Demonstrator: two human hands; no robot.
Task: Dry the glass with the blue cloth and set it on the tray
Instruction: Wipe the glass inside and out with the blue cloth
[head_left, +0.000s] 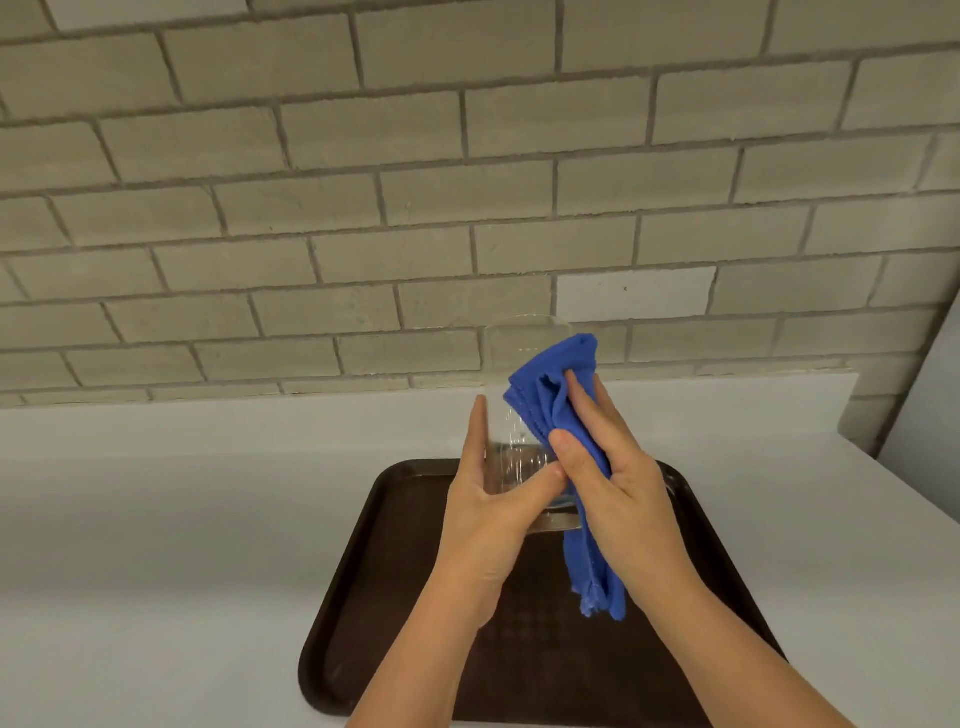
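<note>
The glass (522, 415) is held upright in the air above the far part of the tray (363, 561). The left hand (488, 514) is wrapped around its lower part. The right hand (618, 488) presses the cloth (540, 395) against its right side, fingers closed on the cloth. The tray lies on the bench (182, 519), at its near edge.
</note>
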